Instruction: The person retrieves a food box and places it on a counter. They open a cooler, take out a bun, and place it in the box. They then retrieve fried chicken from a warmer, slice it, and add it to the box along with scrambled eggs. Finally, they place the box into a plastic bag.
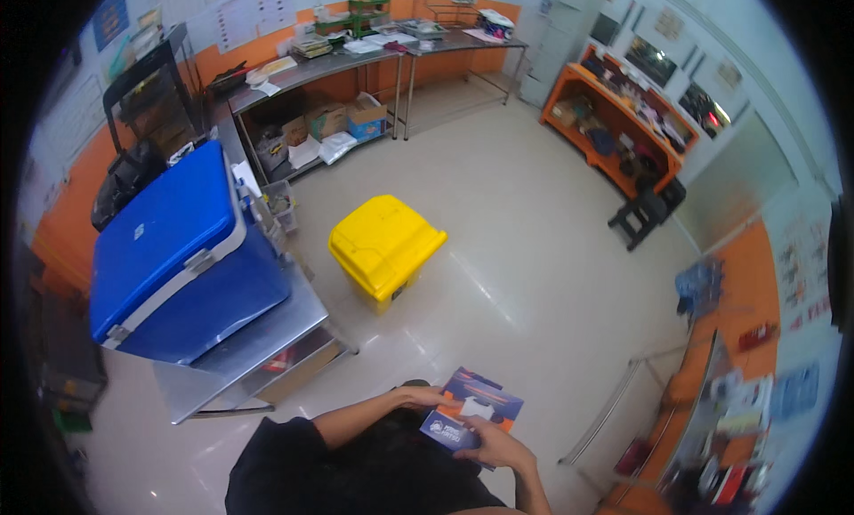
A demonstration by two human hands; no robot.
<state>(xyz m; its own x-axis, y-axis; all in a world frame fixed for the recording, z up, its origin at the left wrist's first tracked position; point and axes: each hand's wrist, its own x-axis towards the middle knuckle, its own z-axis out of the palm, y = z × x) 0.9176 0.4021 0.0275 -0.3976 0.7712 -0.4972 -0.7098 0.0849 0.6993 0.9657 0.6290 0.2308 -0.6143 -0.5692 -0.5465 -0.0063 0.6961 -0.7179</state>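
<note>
In front of my body I hold a small stack of flat purple-and-orange printed packets, with a white shape on the front. Whether they are boxes, bags or booklets I cannot tell. My left hand grips their left edge, its fingers partly hidden behind them. From the lower right my right hand reaches over the packets, thumb and fingers pressed on the right and lower side. One packet sticks out slightly above the other. On the floor ahead stands a yellow lidded bin, apart from both hands.
A large blue cooler box sits on a metal table to the left. Along the back wall runs a metal workbench with papers and boxes. An orange shelf unit and a black stool stand far right; another bench is nearer.
</note>
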